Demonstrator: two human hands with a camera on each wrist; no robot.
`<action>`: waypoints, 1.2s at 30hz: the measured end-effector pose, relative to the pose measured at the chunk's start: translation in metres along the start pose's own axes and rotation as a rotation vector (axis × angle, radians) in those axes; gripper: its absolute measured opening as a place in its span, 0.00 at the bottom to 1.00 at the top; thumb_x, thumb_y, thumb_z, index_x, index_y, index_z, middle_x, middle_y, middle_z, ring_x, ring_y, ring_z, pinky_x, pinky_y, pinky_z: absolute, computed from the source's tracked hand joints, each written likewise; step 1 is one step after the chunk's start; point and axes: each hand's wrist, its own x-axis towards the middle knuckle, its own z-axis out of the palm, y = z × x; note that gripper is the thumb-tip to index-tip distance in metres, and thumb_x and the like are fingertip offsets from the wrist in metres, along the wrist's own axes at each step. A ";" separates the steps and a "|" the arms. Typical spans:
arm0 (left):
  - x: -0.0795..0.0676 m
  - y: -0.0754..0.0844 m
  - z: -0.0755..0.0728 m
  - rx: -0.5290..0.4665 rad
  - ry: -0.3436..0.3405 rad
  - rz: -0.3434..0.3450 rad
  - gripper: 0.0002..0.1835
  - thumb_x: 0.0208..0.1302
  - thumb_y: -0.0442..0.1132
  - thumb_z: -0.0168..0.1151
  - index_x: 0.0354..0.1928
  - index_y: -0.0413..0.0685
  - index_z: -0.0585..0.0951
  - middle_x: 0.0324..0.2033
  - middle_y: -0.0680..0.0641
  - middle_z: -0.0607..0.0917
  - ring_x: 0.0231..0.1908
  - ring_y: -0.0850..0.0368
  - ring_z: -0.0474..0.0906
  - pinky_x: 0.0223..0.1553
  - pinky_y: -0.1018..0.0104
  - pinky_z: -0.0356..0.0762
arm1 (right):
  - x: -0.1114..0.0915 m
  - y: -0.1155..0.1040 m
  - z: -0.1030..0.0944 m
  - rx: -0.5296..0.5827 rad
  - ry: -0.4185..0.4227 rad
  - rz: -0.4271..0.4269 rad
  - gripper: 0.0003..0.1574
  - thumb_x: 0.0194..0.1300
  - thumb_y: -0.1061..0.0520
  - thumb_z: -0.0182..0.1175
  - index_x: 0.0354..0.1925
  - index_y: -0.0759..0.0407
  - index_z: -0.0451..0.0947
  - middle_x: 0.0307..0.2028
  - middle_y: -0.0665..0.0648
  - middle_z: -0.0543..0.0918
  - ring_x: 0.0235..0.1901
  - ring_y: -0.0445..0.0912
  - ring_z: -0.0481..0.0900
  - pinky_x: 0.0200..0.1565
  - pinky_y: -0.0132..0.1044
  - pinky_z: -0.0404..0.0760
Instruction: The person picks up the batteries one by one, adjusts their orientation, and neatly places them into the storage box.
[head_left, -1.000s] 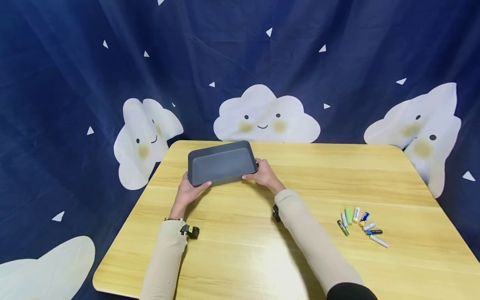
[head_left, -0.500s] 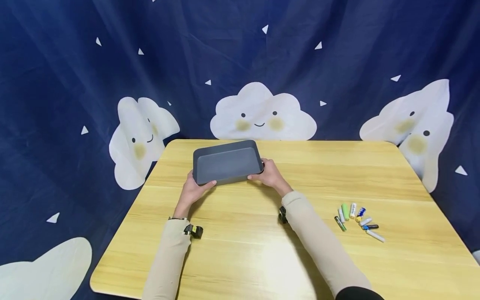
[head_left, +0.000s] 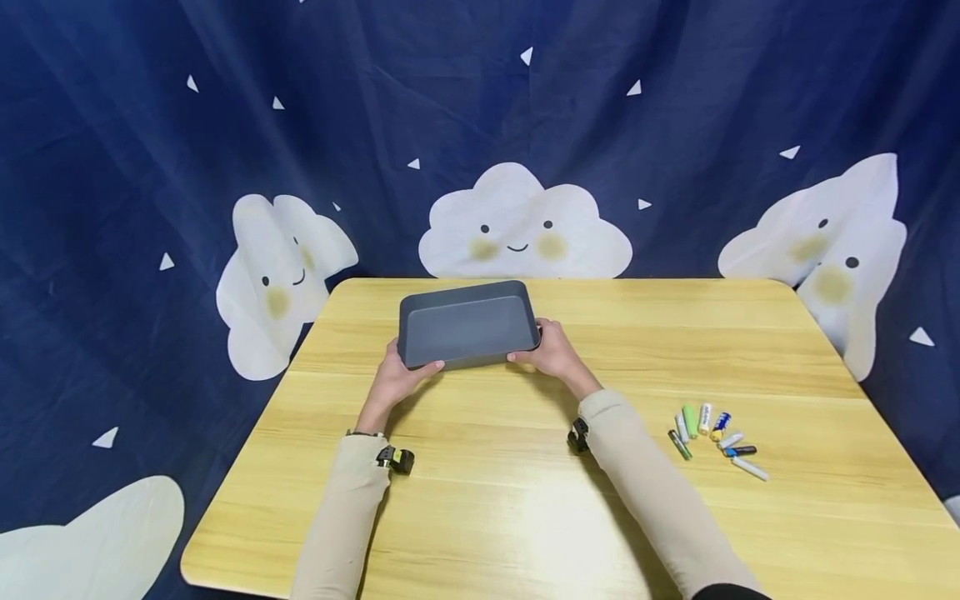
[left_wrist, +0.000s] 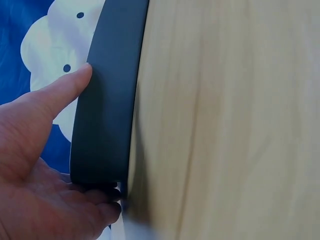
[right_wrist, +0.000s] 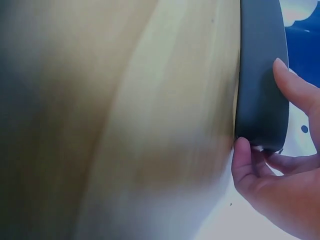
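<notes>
A dark grey rectangular baking tray (head_left: 471,327) is at the far left part of the table, its hollow side facing up. My left hand (head_left: 395,379) grips its near left corner, thumb along the front wall. In the left wrist view the left fingers (left_wrist: 95,205) curl around the end of the tray (left_wrist: 107,110). At the near right corner my right hand (head_left: 553,352) holds the other end. The right wrist view has the right thumb (right_wrist: 295,90) on the front wall of the tray (right_wrist: 262,75) and the fingertips at its lower edge.
Several loose batteries (head_left: 705,419), green, white, blue and dark, lie on the right side of the wooden table (head_left: 480,500). Behind the table hangs a dark blue curtain (head_left: 375,83) with white clouds.
Both hands have shifted the tray a little to the right along the far part of the table. The camera view has turned slightly; the batteries lie as before.
</notes>
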 end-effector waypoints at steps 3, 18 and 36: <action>0.000 0.003 0.003 0.010 -0.008 0.013 0.64 0.57 0.56 0.77 0.82 0.40 0.44 0.77 0.28 0.62 0.77 0.33 0.60 0.78 0.39 0.61 | -0.002 0.001 -0.004 -0.008 0.003 0.020 0.58 0.55 0.50 0.80 0.73 0.73 0.63 0.68 0.75 0.68 0.65 0.64 0.71 0.74 0.57 0.70; 0.003 0.015 0.024 -0.006 -0.055 0.081 0.62 0.56 0.53 0.77 0.81 0.38 0.47 0.75 0.29 0.66 0.75 0.33 0.64 0.77 0.40 0.62 | -0.023 0.008 -0.029 -0.052 -0.011 0.104 0.64 0.55 0.49 0.79 0.75 0.76 0.55 0.71 0.77 0.65 0.66 0.67 0.71 0.74 0.59 0.69; -0.001 0.034 0.049 0.007 -0.097 0.145 0.61 0.57 0.54 0.77 0.81 0.37 0.49 0.76 0.30 0.65 0.74 0.33 0.65 0.76 0.40 0.64 | -0.048 0.020 -0.056 -0.074 -0.020 0.146 0.61 0.54 0.51 0.79 0.71 0.78 0.58 0.63 0.77 0.73 0.61 0.68 0.76 0.71 0.59 0.74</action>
